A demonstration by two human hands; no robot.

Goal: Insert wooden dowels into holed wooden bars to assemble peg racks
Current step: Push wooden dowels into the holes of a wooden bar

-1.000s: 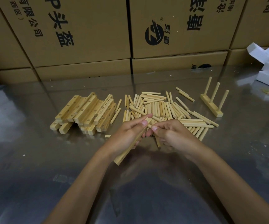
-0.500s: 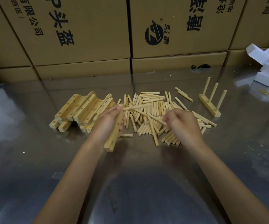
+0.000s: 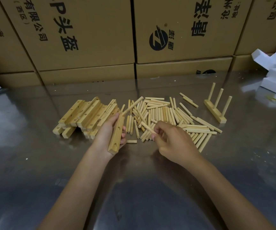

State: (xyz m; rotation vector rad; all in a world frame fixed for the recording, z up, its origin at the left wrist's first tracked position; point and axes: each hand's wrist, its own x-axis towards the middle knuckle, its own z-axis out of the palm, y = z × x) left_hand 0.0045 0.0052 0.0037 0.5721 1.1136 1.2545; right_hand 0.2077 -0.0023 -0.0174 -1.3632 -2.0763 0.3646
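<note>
A holed bar (image 3: 116, 135) with one dowel (image 3: 132, 105) seated at its far end is gripped in the left hand (image 3: 108, 135); a second dowel (image 3: 148, 128) is pinched by the right hand (image 3: 172, 141), apart. If misaligned, it could be jammed or dropped.

My left palm (image 3: 108, 131) hides the bar's (image 3: 117, 135) back; beside it, my right fingers (image 3: 157, 131) cover the dowel's (image 3: 148, 127) near end.

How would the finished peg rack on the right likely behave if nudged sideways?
The finished peg rack stands on a narrow bar with three tall dowels, so it probably tips easily. It looks light, bare wood, and the shiny metal table may let it slide first.
</note>
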